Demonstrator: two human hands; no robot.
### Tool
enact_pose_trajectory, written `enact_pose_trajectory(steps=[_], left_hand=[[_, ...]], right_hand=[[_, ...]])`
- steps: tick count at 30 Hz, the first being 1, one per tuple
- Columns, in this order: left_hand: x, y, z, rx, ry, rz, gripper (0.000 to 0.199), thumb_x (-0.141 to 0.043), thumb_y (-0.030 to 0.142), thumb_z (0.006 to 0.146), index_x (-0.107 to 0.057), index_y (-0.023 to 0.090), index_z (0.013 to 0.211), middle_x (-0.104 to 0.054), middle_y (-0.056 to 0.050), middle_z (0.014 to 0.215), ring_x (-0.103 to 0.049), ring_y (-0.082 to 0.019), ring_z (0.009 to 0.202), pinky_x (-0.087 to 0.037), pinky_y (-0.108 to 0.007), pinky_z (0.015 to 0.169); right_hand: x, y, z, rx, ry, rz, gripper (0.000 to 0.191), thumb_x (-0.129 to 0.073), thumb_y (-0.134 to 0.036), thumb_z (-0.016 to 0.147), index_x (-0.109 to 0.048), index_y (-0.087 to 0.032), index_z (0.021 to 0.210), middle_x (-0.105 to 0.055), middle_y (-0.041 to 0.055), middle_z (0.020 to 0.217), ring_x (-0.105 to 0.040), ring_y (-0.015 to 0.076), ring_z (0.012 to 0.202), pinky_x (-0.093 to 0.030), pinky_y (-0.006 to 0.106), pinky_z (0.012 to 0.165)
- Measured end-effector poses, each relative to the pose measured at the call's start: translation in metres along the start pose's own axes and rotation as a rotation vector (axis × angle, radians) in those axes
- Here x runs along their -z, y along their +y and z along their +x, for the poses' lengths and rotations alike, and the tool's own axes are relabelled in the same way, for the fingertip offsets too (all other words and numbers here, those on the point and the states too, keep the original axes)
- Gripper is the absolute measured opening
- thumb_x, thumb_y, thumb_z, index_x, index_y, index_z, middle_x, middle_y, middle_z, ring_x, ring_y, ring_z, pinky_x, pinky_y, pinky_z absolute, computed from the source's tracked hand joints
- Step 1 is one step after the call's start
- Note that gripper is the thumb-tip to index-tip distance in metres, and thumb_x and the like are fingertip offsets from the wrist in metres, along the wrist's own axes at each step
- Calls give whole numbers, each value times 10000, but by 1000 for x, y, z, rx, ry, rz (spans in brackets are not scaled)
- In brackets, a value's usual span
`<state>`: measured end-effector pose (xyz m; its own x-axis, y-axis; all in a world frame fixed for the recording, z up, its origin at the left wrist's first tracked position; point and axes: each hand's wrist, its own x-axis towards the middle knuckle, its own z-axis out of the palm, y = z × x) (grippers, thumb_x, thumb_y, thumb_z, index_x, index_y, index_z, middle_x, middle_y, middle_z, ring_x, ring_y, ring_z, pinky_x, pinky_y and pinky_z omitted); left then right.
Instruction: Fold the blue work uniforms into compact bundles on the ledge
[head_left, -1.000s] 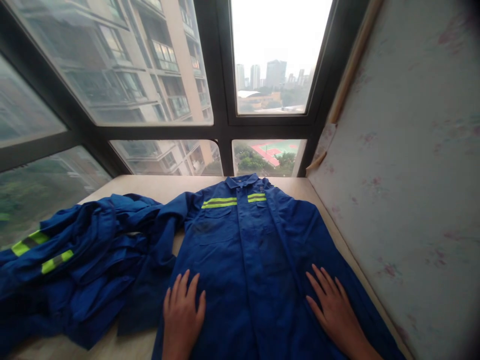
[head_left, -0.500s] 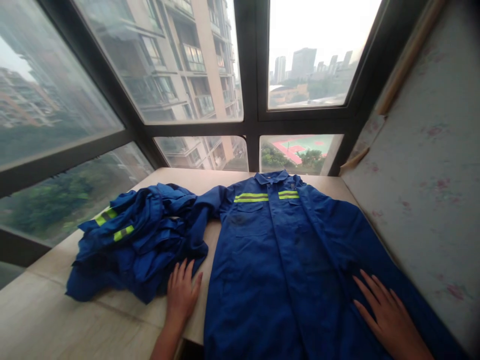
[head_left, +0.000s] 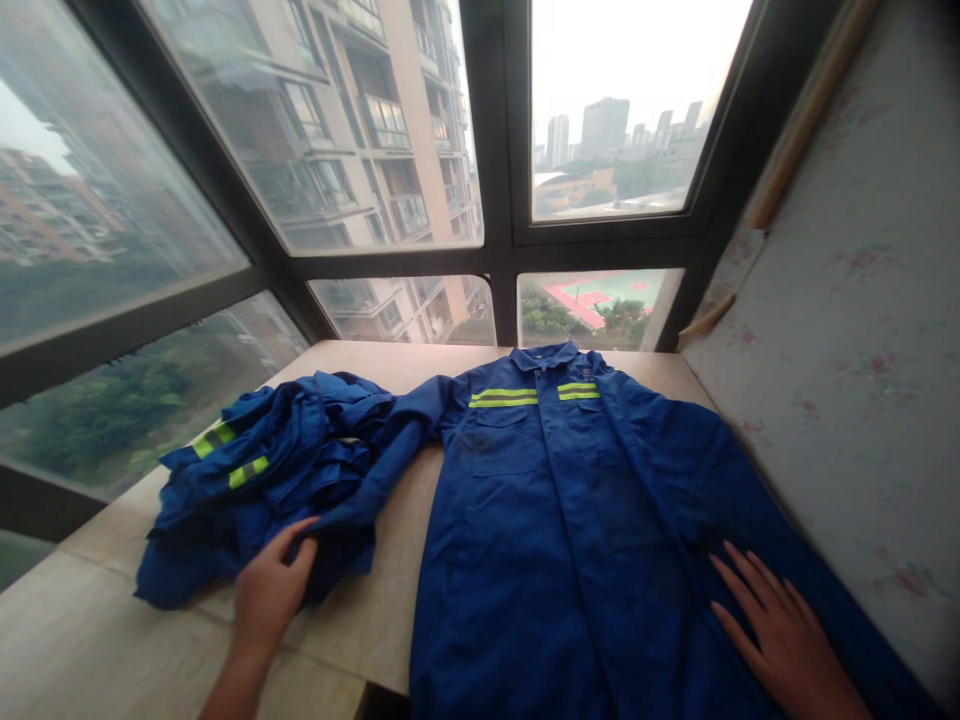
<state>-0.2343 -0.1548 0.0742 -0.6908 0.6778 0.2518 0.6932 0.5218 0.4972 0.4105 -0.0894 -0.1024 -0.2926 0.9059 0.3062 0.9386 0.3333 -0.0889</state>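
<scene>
A blue work jacket (head_left: pixel 517 520) with yellow-green reflective strips lies front up and spread out, its collar toward the window. My left hand (head_left: pixel 271 585) pinches the end of the jacket's left-hand sleeve (head_left: pixel 375 470), thumb and forefinger closed on the cloth; the other fingers are partly hidden. That sleeve runs over the edge of a crumpled heap of blue clothing (head_left: pixel 247 500) with similar strips. Flat on the jacket's other side, near the right-hand sleeve (head_left: pixel 735 490), rests my right hand (head_left: pixel 780 625), fingers stretched out.
Both garments lie on a pale stone-like ledge (head_left: pixel 97 640) with a dark gap at its front edge. Dark-framed windows (head_left: pixel 499 255) rise behind and to the left. A wall with flowered paper (head_left: pixel 847 400) borders the right side.
My left hand has moved left from beside the heap and closed on the sleeve end. The sleeve now stretches straighter toward it. My right hand stays in place.
</scene>
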Motion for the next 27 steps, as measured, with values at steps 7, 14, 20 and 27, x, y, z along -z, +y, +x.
enact_pose_trajectory(steps=[7, 14, 20, 27], left_hand=[[89, 95, 88, 301, -223, -913, 417, -560, 247, 824, -598, 208, 1237, -746, 87, 799, -678, -119, 737, -571, -291, 725], [96, 143, 83, -330, 13, -458, 339, -674, 315, 718, -700, 184, 1029, -734, 72, 904, -682, -155, 866, -543, -356, 896], [64, 187, -10, -1171, -274, 47, 356, -390, 195, 916, -729, 261, 830, -745, 33, 1040, -639, -200, 1018, -481, -404, 928], [-58, 191, -151, -1715, -441, 146, 151, -572, 193, 901, -603, 193, 753, -617, -1, 669, -558, -162, 624, -420, -323, 640]], right_hand=[[-1, 5, 3, -7, -24, 35, 598, -400, -560, 919, -548, -209, 1380, -436, 106, 1521, -386, 352, 1394, -352, 581, 1083], [9, 5, 18, -40, -17, 202, 569, -440, -556, 907, -618, -171, 1286, -544, 147, 1419, -495, 362, 1308, -424, 553, 1059], [65, -80, 58, -172, -41, 689, 520, -494, -510, 923, -543, -237, 1363, -588, 112, 1372, -546, 299, 1272, -423, 482, 1103], [86, -203, 113, -218, -373, 1309, 589, -453, -570, 937, -497, -197, 1392, -638, 139, 1293, -627, 275, 1160, -506, 411, 974]])
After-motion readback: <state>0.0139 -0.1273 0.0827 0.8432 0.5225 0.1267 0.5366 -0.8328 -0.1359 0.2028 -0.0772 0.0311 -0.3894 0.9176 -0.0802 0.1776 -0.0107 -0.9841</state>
